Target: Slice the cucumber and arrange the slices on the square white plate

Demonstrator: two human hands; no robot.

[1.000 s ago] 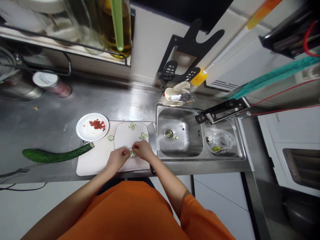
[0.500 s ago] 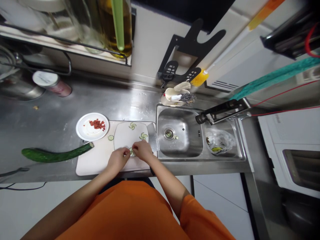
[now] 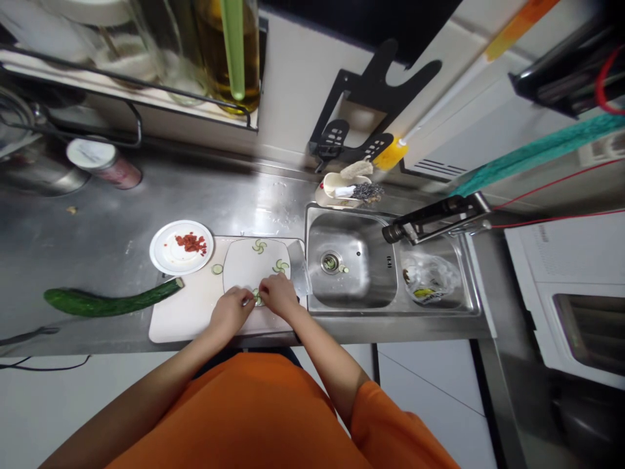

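My left hand (image 3: 231, 313) and my right hand (image 3: 280, 294) meet at the near edge of a squarish white plate (image 3: 241, 260), over a small group of cucumber slices (image 3: 257, 298). Fingers of both hands are pinched together; what lies between the tips is too small to make out. Two more pinwheels of cucumber slices lie on the plate, one at the far edge (image 3: 259, 246) and one at the right (image 3: 280, 266). The plate rests on a white cutting board (image 3: 180, 312). A cleaver blade (image 3: 299, 267) lies right of the plate, and a round slice (image 3: 217, 269) left of it.
A whole cucumber (image 3: 107, 305) extends onto the board from the left. Behind it stands a round plate (image 3: 163, 257) with red pieces (image 3: 191, 243). The sink (image 3: 354, 260) is at the right, with a plastic bag (image 3: 430, 277) beyond. A pink can (image 3: 122, 174) stands farther back.
The camera view has shifted very slightly. Both hands stay over the same cucumber slices, with only slight finger movement.
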